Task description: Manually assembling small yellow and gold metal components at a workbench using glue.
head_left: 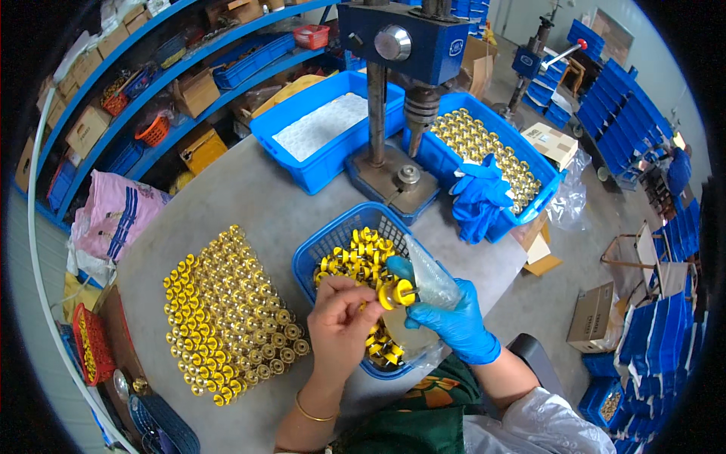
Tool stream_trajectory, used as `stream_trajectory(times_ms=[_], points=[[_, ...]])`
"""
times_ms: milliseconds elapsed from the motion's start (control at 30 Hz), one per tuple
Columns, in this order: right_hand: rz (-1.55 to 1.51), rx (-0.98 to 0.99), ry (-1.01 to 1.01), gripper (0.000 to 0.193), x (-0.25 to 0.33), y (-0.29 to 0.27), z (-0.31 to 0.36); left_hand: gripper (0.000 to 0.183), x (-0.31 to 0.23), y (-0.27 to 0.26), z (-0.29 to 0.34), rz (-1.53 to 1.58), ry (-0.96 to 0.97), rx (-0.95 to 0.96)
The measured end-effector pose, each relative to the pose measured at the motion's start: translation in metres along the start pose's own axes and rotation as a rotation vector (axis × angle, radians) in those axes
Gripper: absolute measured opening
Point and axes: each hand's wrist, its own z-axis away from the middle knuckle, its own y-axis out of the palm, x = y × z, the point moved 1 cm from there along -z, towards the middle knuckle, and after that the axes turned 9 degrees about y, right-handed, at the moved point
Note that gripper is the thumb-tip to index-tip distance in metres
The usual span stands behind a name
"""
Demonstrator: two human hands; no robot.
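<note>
My gloved right hand [459,327] holds a yellow spool-shaped part [388,296] with a dark pin, between blue-gloved thumb and fingers. Bare, with a gold bangle at the wrist, my left hand [338,318] is closed in a pinch against the part's left side; what lies between its fingertips is hidden. Both hands are above a blue plastic basket [306,253] holding many loose yellow parts [361,253] with dark pins. A clear plastic bag [429,272] lies over the basket's right side, partly under my right hand.
Rows of brass-and-yellow parts [227,318] cover the table's left. Behind the basket stands a blue press [408,41]; a lined blue bin [265,129] and a bin of gold parts [556,185] with blue gloves [482,193] flank it. Loaded shelves [181,129] rise at back left.
</note>
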Motion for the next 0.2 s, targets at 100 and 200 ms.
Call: stream_trajectory(times_ms=[100, 200], points=[[-0.051, 0.029, 0.018, 0.04, -0.003, -0.009, 0.003, 0.014, 0.01, -0.012, -0.005, 0.121, -0.085, -0.088], [0.026, 0.263, 0.058, 0.038, -0.001, -0.017, 0.007, 0.012, 0.014, -0.021, -0.007, 0.259, -0.137, -0.092]])
